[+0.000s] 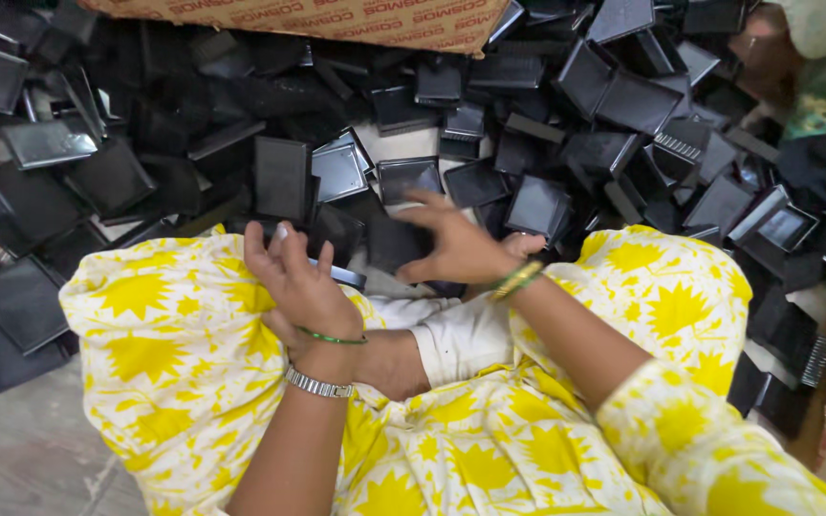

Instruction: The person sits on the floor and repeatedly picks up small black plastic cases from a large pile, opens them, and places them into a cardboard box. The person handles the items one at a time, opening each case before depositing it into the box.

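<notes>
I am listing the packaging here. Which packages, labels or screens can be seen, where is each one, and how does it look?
Cardboard box: top edge of the picture, behind the pile of black plastic trays; flat brown side with red print, lower right corner pointed.
No other labels, signs or screens show.

— Where does the camera sit?
— On the person's head, looking steeply down over a lap draped in yellow patterned cloth (184,354), which fills the lower half of the frame.
— How near is it?
— Close: both forearms enter from the bottom edge, and the left hand (303,287) and right hand (456,244) meet just above the cloth.
— What lies beyond the cloth?
— A heap of black plastic trays (284,177) on the floor, with a cardboard box (336,19) at the far top edge.
— Any second view?
— None; this single view covers everything.
</notes>
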Tool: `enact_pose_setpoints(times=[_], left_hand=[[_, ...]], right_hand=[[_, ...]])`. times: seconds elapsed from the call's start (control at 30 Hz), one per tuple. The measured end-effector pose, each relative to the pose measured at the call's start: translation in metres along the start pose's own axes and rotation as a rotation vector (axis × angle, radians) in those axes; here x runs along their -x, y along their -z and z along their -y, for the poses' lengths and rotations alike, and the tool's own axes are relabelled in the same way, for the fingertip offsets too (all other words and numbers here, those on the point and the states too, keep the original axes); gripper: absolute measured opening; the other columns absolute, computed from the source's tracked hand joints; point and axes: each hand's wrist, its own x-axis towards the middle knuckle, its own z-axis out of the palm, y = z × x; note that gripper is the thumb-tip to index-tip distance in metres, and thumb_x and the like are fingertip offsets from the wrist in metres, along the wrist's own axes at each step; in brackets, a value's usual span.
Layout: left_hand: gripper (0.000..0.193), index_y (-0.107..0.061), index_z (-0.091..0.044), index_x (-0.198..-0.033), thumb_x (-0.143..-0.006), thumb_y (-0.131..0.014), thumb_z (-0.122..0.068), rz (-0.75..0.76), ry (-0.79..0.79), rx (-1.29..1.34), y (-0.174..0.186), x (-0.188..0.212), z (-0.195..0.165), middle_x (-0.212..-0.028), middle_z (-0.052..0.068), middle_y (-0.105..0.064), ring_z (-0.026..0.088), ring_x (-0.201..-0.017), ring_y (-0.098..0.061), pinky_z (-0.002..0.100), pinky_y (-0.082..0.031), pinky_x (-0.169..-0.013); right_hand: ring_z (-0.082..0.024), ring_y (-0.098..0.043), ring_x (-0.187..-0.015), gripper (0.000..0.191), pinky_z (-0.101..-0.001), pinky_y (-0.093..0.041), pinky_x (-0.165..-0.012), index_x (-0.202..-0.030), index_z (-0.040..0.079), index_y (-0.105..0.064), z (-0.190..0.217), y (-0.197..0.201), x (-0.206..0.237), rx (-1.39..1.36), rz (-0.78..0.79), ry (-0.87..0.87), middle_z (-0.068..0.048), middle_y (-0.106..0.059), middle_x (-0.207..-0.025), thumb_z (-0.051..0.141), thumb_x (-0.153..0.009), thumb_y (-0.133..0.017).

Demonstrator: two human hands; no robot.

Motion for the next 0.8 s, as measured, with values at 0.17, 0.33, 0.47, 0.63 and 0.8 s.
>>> enact_pose_setpoints(times=[0.17, 0.33, 0.47, 0.63, 0.8], left_hand=[[0.057, -0.035, -0.014, -0.151, -0.100, -0.059, -0.024, -0.057, 0.064, -0.024, -0.004, -0.006, 0.012, -0.137, 0.011, -0.052, 0.021, -0.122, -0.053, 0.045, -0.051, -0.100], [0.060, -0.034, -0.013, -0.150, -0.097, -0.062, -0.021, -0.037, 0.072, -0.027, -0.005, -0.010, 0.019, -0.141, 0.013, -0.051, 0.022, -0.121, -0.056, 0.042, -0.052, -0.096], [0.062, -0.033, -0.013, -0.151, -0.097, -0.063, -0.020, -0.030, 0.098, -0.017, -0.004, -0.009, 0.019, -0.143, 0.014, -0.050, 0.023, -0.122, -0.056, 0.041, -0.052, -0.095], [0.066, -0.031, -0.011, -0.151, -0.094, -0.063, -0.020, -0.021, 0.086, -0.023, -0.004, -0.012, 0.036, -0.145, 0.018, -0.047, 0.028, -0.127, -0.055, 0.039, -0.049, -0.099], [0.066, -0.033, -0.001, -0.152, -0.096, -0.064, -0.019, 0.028, -0.050, -0.232, -0.005, -0.023, 0.064, -0.151, 0.028, -0.044, 0.034, -0.141, -0.046, 0.038, -0.036, -0.115]], right_hand=[[-0.051, -0.043, -0.131, 0.085, -0.0494, -0.040, -0.111, -0.123, -0.001, -0.067, -0.011, -0.034, -0.037, 0.345, 0.322, -0.056, -0.028, -0.025, -0.162, 0.032, -0.049, -0.092], [-0.045, -0.056, -0.125, 0.074, -0.0435, -0.048, -0.106, -0.108, -0.009, -0.067, -0.029, -0.032, -0.041, 0.298, 0.296, -0.001, -0.031, -0.034, -0.162, 0.033, -0.051, -0.089], [-0.047, -0.060, -0.124, 0.079, -0.0419, -0.048, -0.108, -0.118, -0.013, -0.065, -0.048, -0.005, -0.030, 0.347, 0.035, 0.219, -0.033, -0.056, -0.140, 0.030, -0.057, -0.091], [-0.030, -0.068, -0.101, 0.071, -0.0368, -0.054, -0.091, -0.115, -0.007, -0.067, -0.049, 0.016, -0.016, -0.009, -0.057, -0.252, -0.019, -0.071, -0.112, 0.029, -0.057, -0.086], [-0.015, -0.067, -0.096, 0.048, -0.0283, -0.051, -0.092, -0.112, 0.000, -0.072, -0.038, -0.012, -0.034, -0.489, 0.105, -0.345, -0.004, -0.075, -0.103, 0.025, -0.071, -0.077]])
